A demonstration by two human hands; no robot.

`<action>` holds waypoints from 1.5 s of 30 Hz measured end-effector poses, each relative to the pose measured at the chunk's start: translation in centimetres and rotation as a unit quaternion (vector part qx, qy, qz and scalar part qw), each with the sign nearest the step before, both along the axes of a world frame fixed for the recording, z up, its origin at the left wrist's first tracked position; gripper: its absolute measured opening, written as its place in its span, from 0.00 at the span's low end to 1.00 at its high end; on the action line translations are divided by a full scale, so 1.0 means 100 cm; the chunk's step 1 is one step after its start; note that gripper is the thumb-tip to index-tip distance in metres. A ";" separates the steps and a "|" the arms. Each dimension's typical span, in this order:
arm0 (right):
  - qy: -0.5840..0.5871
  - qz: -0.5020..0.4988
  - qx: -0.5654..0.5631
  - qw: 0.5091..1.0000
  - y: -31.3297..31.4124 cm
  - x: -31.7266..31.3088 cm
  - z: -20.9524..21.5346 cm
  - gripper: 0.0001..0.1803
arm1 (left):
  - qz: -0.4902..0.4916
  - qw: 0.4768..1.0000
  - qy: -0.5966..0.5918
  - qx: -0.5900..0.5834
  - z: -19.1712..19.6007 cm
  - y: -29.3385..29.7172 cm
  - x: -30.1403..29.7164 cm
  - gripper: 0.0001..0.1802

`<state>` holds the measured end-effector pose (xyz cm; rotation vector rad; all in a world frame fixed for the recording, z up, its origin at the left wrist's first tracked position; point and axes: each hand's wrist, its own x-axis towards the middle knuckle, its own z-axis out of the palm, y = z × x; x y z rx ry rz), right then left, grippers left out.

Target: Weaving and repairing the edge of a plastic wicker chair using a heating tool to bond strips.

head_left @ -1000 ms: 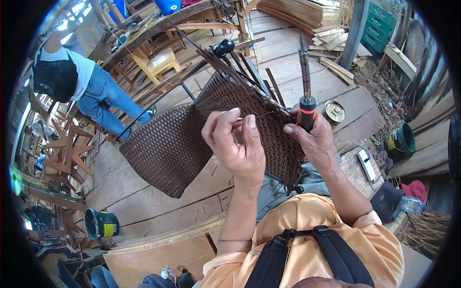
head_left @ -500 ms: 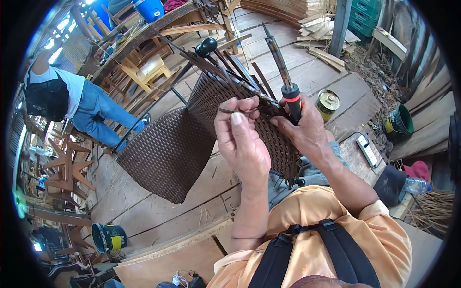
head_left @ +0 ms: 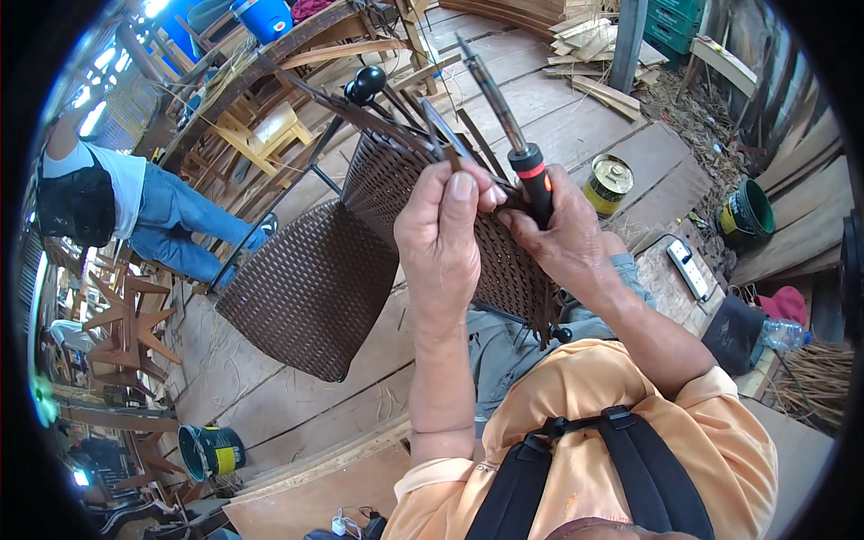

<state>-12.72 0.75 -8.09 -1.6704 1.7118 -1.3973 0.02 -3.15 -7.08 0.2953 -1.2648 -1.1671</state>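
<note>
A dark brown woven chair (head_left: 310, 288) lies tipped in front of me, with loose strips (head_left: 387, 130) sticking out along its upper edge. My left hand (head_left: 439, 234) is closed at that edge, thumb and fingers pinching a brown weaving strip (head_left: 455, 164). In my right hand (head_left: 571, 238) is a soldering iron (head_left: 531, 171) with a black and red handle, its long metal tip pointing up and away. The fingers of that hand also rest near the woven edge. Whether they touch a strip is hidden.
Another person (head_left: 180, 211) in jeans stands at the left. A power strip (head_left: 688, 268) lies on a board at my right, near a tin can (head_left: 609, 183) and a green bucket (head_left: 749, 216). Another bucket (head_left: 212, 452) stands lower left. Scrap wood (head_left: 589, 45) is piled at the back.
My left hand has turned and risen a little, and the strip in it now points upward instead of lying sideways. My right hand has shifted slightly left with the soldering iron.
</note>
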 end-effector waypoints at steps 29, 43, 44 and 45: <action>-0.140 0.101 0.030 0.985 -0.076 -0.113 0.019 0.13 | 0.491 0.748 -0.285 -0.343 0.023 -0.038 0.010 0.12; -0.013 -0.223 0.293 0.930 -0.148 -0.381 -0.355 0.14 | 0.416 0.847 -0.328 0.049 -0.103 0.078 -0.058 0.48; 0.034 -0.221 0.311 0.924 -0.154 -0.393 -0.388 0.16 | 0.427 0.835 -0.335 0.090 -0.105 0.082 -0.058 0.48; 0.029 -0.213 0.318 0.923 -0.160 -0.403 -0.420 0.16 | 0.433 0.827 -0.343 0.104 -0.109 0.082 -0.059 0.48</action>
